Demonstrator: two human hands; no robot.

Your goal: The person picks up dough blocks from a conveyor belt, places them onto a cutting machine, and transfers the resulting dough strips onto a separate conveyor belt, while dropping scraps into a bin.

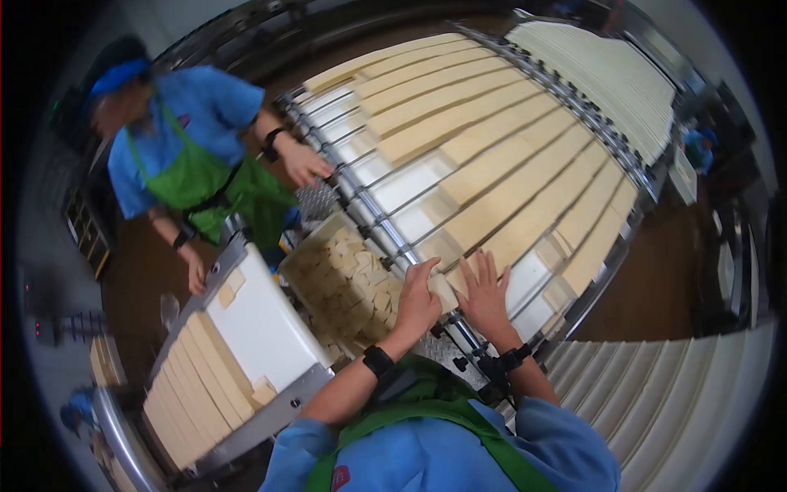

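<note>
My left hand (418, 305) is closed at the near edge of the conveyor, beside a short pale cream-coloured block (443, 292) that its fingers seem to grip. My right hand (487, 302) has its fingers stretched and spread. Its fingertips reach the near end of a long pale slab (484, 225), with the short block between it and my left hand. Long flat slabs lie side by side in lanes on the white conveyor (402, 193). Below my left hand, a bin (305, 271) holds many broken pale pieces.
A co-worker in a green apron (197, 189) stands at the left, one hand on the conveyor rail. A second white belt (266, 316) carries narrow pale strips at the lower left. Ridged white channels (656, 394) lie at the lower right. A metal rail (373, 213) edges the conveyor.
</note>
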